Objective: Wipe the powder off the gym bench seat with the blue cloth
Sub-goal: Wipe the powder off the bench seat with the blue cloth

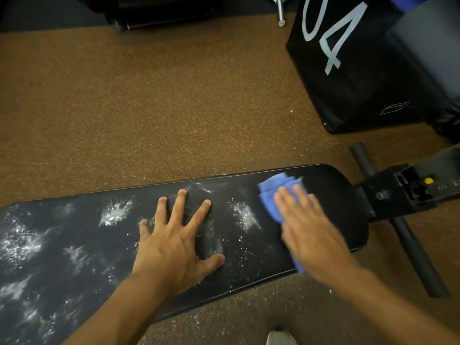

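Observation:
A long black bench seat (336, 195) runs from lower left to right across the view. White powder (115, 212) lies on it in several patches, thickest toward the left, with another smear (245, 215) near the middle. My right hand (311, 225) presses flat on the blue cloth (270, 195) near the seat's right end and looks blurred. The cloth sticks out beyond my fingertips and under my wrist. My left hand (174, 242) rests flat on the seat's middle, fingers spread, holding nothing.
The bench's black metal frame (403, 188) and a cross bar (410, 245) extend to the right. A black padded box marked with large pale digits (348, 70) stands at the back right. Speckled brown floor (161, 108) surrounds the bench, with powder scattered near a shoe (281, 338).

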